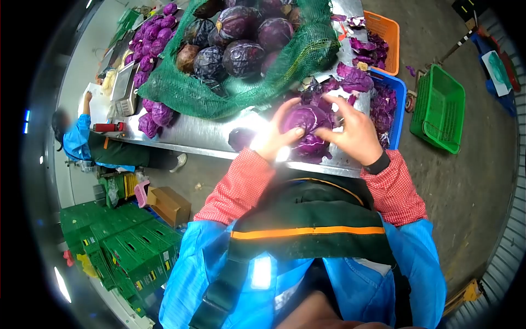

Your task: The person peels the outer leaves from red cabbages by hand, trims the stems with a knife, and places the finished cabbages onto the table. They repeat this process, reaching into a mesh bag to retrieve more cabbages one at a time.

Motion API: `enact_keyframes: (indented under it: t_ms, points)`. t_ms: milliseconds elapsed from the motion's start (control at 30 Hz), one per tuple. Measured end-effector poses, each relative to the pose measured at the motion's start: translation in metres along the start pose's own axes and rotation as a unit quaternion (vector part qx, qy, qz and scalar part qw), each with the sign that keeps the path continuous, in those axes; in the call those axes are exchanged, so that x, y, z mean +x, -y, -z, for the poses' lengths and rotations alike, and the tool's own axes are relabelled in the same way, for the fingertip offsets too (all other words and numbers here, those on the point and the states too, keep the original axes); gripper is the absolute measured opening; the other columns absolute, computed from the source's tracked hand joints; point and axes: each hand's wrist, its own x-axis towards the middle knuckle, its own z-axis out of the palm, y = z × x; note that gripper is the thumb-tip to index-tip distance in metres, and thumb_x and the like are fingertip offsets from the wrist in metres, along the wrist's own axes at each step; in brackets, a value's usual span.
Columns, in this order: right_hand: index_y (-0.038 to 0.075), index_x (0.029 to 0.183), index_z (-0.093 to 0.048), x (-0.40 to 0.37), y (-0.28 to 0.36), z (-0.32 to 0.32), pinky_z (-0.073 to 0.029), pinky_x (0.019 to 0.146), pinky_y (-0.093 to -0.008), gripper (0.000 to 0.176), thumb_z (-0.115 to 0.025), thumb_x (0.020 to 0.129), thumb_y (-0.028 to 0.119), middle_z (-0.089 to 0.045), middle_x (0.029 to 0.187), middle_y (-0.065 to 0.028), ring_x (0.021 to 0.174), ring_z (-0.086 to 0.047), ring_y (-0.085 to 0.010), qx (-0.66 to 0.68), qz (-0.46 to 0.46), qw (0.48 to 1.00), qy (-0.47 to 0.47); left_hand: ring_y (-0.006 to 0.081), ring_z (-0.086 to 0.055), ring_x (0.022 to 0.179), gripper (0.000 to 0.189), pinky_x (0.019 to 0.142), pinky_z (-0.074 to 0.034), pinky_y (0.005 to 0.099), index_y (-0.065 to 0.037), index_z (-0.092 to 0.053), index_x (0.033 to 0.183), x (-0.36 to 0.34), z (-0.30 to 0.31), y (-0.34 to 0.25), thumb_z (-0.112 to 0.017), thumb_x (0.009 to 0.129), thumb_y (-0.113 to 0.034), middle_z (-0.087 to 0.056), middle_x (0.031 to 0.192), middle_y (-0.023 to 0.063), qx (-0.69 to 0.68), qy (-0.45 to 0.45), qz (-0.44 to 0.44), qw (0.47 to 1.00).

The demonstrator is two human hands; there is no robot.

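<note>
nearest to us we see a dark apron [307,247] with an orange stripe, then red checked sleeves [394,189], with a black band [378,163] at the right wrist. the left hand [274,131] and the right hand [353,134] face each other with fingers curved and thumbs pressed on 1 purple cabbage [304,122], clamped between the 2 of them over the near edge of a metal table [203,130]; we cannot tell whether it rests on the tabletop. a dark leaf [240,139] lies just beside the left hand, and loose leaves [353,78] lie beyond the right. past these we find a green net sack [235,104] holding unpeeled cabbages [244,57]. to the right stand a blue basket [400,104] and an orange basket [386,30], both with leaves inside, and a green basket [438,109] on the floor. farther left, we see bright cabbages [153,41] heaped on the table and another person [82,137] in blue beside it.
</note>
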Motion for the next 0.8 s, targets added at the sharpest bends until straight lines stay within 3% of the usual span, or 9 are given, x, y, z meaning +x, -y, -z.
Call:
enact_keyframes:
  t_ms: [100,200,233,333,367,400,533,600,800]
  points:
    - [0.009,0.1,-0.066,0.004,-0.001,0.001,-0.053,0.062,-0.0348,0.026,-0.074,0.081,0.025,-0.069,0.082,-0.0093,0.071,-0.068,-0.0252,-0.019,0.054,0.998,0.038,0.0239,-0.046,0.126,0.095,0.107,-0.038,0.0364,-0.003,-0.033,0.146,0.001,-0.001,0.003,-0.078,0.074,-0.047,-0.044,0.138,0.0136,-0.064,0.022,0.008,0.998]
    - [0.008,0.093,-0.065,0.008,-0.011,-0.009,-0.052,0.058,-0.0344,0.015,-0.071,0.083,0.016,-0.068,0.074,-0.0084,0.065,-0.067,-0.0257,0.025,0.031,0.999,-0.02,0.0258,-0.036,0.137,0.076,0.114,-0.029,0.0377,-0.006,-0.028,0.149,0.0,0.013,0.011,-0.069,0.085,-0.015,-0.038,0.146,0.0181,-0.048,0.074,-0.026,0.996]
    - [0.007,0.091,-0.064,0.01,-0.012,-0.007,-0.052,0.056,-0.0354,0.011,-0.069,0.083,0.013,-0.068,0.075,-0.0088,0.064,-0.067,-0.0265,0.046,-0.007,0.999,-0.015,0.0261,-0.033,0.139,0.077,0.115,-0.026,0.0375,-0.006,-0.031,0.148,0.003,0.016,0.013,-0.07,0.084,-0.017,-0.037,0.148,0.0171,0.031,0.07,-0.043,0.996]
    - [0.006,0.091,-0.06,0.01,-0.036,-0.01,-0.05,0.054,-0.0412,0.012,-0.065,0.085,0.015,-0.066,0.072,-0.0138,0.063,-0.065,-0.0324,-0.09,-0.08,0.989,-0.085,0.0261,-0.035,0.138,0.075,0.115,-0.026,0.0372,-0.006,-0.033,0.148,-0.004,0.017,0.019,-0.069,0.084,-0.023,-0.038,0.148,0.015,0.062,0.067,-0.05,0.995]
    - [0.005,0.091,-0.059,0.011,-0.051,-0.012,-0.049,0.054,-0.0438,0.016,-0.066,0.085,0.018,-0.064,0.069,-0.0152,0.062,-0.064,-0.0356,-0.156,-0.114,0.977,-0.092,0.0257,-0.038,0.135,0.069,0.114,-0.029,0.0369,-0.007,-0.035,0.147,-0.007,0.015,0.025,-0.063,0.089,-0.033,-0.04,0.146,0.0141,-0.03,0.058,-0.041,0.997]
    - [0.004,0.096,-0.058,0.008,-0.064,-0.01,-0.05,0.058,-0.0441,0.021,-0.067,0.084,0.02,-0.066,0.076,-0.0175,0.067,-0.065,-0.0366,-0.203,-0.152,0.967,-0.01,0.0254,-0.04,0.134,0.067,0.113,-0.03,0.0366,-0.006,-0.036,0.146,-0.004,0.016,0.035,-0.061,0.091,-0.035,-0.042,0.145,0.0142,-0.07,0.038,-0.042,0.996]
    - [0.014,0.12,-0.057,0.004,-0.005,-0.01,-0.053,0.067,-0.0403,0.04,-0.07,0.083,0.02,-0.065,0.104,-0.0156,0.072,-0.066,-0.0325,0.012,-0.051,0.999,0.0,0.0214,-0.051,0.12,0.052,0.105,-0.039,0.0336,-0.005,-0.044,0.14,0.011,0.017,0.046,-0.052,0.098,-0.035,-0.054,0.132,0.0136,-0.106,-0.066,-0.021,0.992]
    - [0.014,0.116,-0.058,0.008,0.019,-0.009,-0.053,0.064,-0.0394,0.038,-0.071,0.081,0.019,-0.06,0.102,-0.0118,0.071,-0.065,-0.0312,0.013,0.045,0.996,0.08,0.0188,-0.053,0.116,0.051,0.102,-0.04,0.0318,-0.004,-0.046,0.138,0.013,0.015,0.04,-0.054,0.098,-0.036,-0.057,0.127,0.0126,-0.045,-0.115,0.037,0.992]
    - [0.011,0.103,-0.058,0.008,0.01,-0.018,-0.054,0.061,-0.0417,0.028,-0.071,0.079,0.016,-0.053,0.096,-0.0092,0.073,-0.064,-0.0321,-0.064,0.085,0.981,0.163,0.0163,-0.061,0.104,0.047,0.088,-0.051,0.0292,-0.004,-0.046,0.135,0.018,0.011,0.055,-0.063,0.095,-0.021,-0.061,0.122,0.0102,-0.025,-0.147,0.096,0.984]
